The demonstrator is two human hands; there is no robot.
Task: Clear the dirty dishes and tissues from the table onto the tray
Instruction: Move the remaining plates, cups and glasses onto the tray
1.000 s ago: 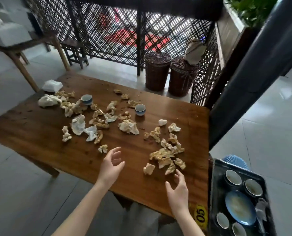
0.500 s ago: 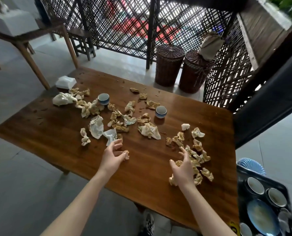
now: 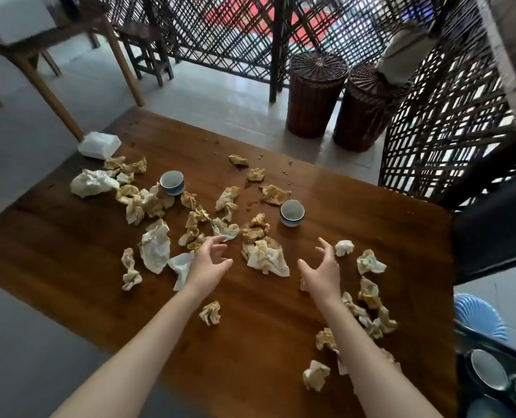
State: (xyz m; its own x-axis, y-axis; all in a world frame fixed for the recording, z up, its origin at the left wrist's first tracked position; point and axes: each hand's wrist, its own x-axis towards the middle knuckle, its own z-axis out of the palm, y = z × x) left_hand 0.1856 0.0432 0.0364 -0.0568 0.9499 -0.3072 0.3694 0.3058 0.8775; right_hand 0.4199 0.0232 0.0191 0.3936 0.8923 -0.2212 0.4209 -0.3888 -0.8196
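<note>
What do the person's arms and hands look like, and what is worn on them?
The left hand and right hand wear no gloves, and no ring, watch or bracelet is visible. The forearms are uncovered up to the picture's edge: no sleeves show.

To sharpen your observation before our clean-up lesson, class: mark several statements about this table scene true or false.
1. The left cup and the right cup both stand upright on the table. True.
2. The left hand grips a cup. False: its fingers are spread and it holds nothing.
3. Crumpled tissues lie scattered over the table. True.
4. The tray sits in the middle of the table. False: it is beyond the table's right edge, with bowls in it.
</note>
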